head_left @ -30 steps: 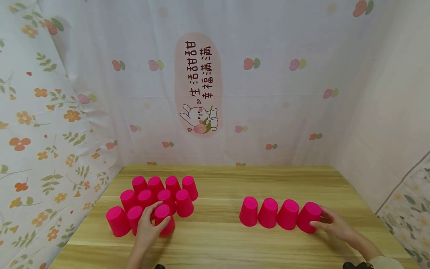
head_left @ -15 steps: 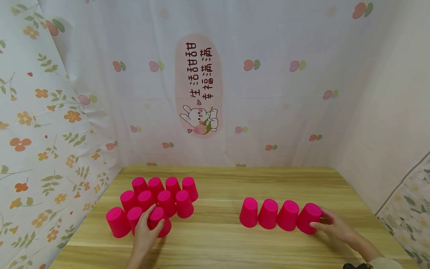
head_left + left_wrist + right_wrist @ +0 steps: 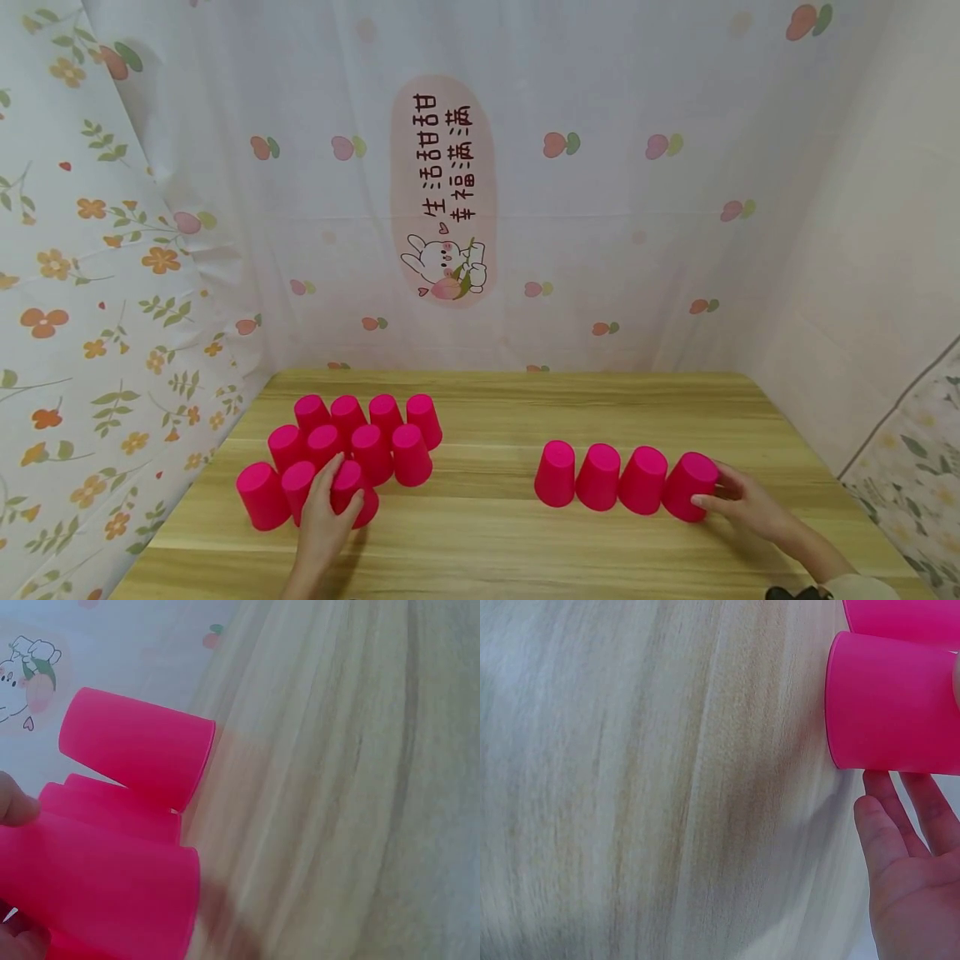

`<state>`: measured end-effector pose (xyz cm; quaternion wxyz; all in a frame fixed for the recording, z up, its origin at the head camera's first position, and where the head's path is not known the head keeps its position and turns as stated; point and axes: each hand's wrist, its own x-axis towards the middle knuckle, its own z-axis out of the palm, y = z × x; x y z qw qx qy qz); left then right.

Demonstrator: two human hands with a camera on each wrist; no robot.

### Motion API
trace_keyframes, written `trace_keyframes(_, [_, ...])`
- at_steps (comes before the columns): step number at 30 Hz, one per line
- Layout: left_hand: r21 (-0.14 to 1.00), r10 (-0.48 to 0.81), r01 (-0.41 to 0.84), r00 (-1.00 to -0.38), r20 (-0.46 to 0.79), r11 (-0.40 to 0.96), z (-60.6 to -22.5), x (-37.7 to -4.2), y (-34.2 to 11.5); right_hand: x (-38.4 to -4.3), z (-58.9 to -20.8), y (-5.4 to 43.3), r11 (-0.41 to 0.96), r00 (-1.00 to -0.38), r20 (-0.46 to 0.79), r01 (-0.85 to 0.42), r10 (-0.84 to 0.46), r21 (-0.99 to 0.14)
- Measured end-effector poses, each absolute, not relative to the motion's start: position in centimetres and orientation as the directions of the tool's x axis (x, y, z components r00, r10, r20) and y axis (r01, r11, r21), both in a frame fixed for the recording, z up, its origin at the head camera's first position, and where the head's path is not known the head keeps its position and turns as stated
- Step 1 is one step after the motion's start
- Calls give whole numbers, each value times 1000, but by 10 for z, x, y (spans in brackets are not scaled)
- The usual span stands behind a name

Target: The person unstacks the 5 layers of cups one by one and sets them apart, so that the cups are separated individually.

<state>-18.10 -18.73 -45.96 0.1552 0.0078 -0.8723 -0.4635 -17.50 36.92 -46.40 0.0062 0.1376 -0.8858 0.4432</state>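
Observation:
My left hand [image 3: 327, 508] grips an upside-down bright pink cup [image 3: 366, 504] at the right end of the front row in the left group. In the left wrist view that cup [image 3: 112, 889] lies between thumb and fingers, close to other cups. On the right, my right hand [image 3: 753, 504] holds the end cup [image 3: 691, 487] of a single row, thumb on its near side and fingers behind. The right wrist view shows this cup [image 3: 896, 705] with fingertips at its side, its rim down at the table. Part of the right thumb is cut off by the frame edge.
Behind the left hand stand two more rows of upside-down pink cups [image 3: 411, 457]. Several cups [image 3: 555, 475] form the right row. The wood-grain table [image 3: 480, 533] ends at a patterned curtain [image 3: 600, 250] at the back, with cloth hanging on both sides.
My left hand has slid its cup leftward, closer to the neighbouring cup in the front row. My right hand has stayed at the end cup.

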Motion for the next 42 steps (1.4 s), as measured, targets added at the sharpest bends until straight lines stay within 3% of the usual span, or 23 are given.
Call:
trace_keyframes(3, [802,-147,166,-942,300,574,-456,-183,-187,-175,-465,369,579,-966,130,-238,-223,-780])
trace_keyframes(8, [738,-95,328,-879,467,589,-441,-194,-179,-175,-463,368,607,-973,107,-212,-205,-766])
trace_keyframes(13, [714,1,480,-830,557,509,-424,-206,-156,-175,-462,367,620,-981,52,-159,-188,-768])
trace_keyframes(19, [783,96,517,-850,519,347,-415,-222,-114,-175,-460,366,600,-985,24,-124,-173,-791])
trace_keyframes(23, [780,181,561,-828,531,276,-415,-230,-84,-175,-461,366,585,-983,34,-136,-181,-800])
trace_keyframes(32, [657,501,660,-734,458,365,-436,-227,-13,-176,-462,371,560,-968,126,-228,-215,-796])
trace_keyframes(42, [780,502,522,-805,316,346,-446,-228,28,-176,-462,370,545,-963,114,-233,-243,-806])
